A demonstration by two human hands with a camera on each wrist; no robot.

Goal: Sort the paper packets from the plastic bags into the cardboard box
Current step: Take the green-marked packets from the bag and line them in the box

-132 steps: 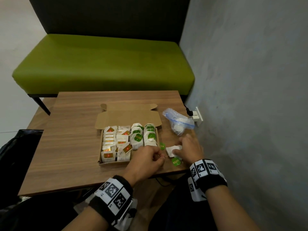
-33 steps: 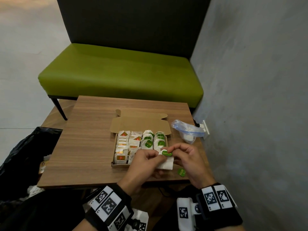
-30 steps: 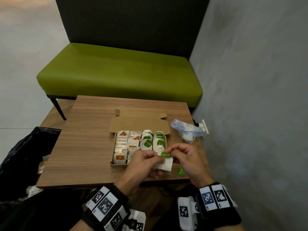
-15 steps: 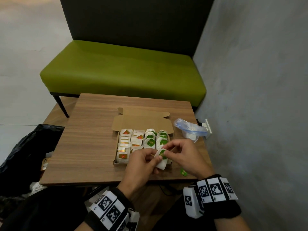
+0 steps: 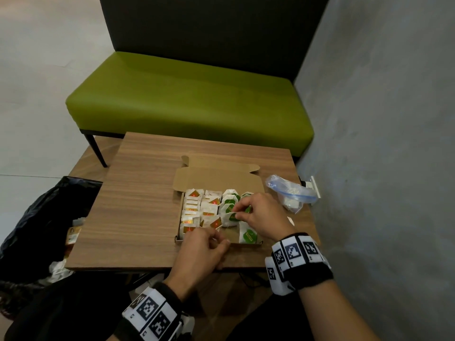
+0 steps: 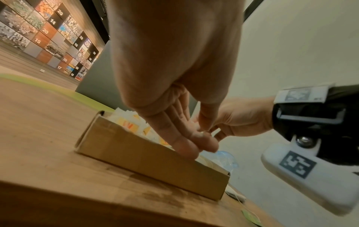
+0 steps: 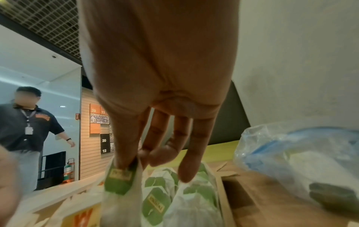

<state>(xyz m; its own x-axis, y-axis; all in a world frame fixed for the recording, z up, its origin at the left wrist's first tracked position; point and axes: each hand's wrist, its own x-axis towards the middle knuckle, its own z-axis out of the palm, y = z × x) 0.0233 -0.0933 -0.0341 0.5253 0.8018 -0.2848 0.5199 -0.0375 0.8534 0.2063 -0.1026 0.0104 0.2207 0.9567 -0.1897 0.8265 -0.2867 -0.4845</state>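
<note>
The open cardboard box (image 5: 216,178) sits mid-table with orange-labelled packets (image 5: 194,210) in its left rows and green-labelled ones (image 5: 230,201) in its right rows. My right hand (image 5: 237,212) hovers over the green rows and pinches a green-labelled white packet (image 7: 120,176) between thumb and forefinger. Another green packet (image 5: 248,236) lies flat in the box's front right corner. My left hand (image 5: 219,238) is at the box's front wall (image 6: 151,161), fingers (image 6: 186,147) straight and touching the rim, holding nothing that I can see. A clear plastic bag (image 5: 290,195) with white contents lies right of the box.
A grey wall runs close along the table's right edge, with a wall socket (image 5: 314,190). A green bench (image 5: 187,99) stands behind the table. On the floor to the left is a black rubbish bag (image 5: 41,217). A person (image 7: 29,122) stands in the background.
Both hands held the green packet in front of the box. Now the right hand has carried it forward over the green rows, and the left hand has let go and dropped to the box's front rim.
</note>
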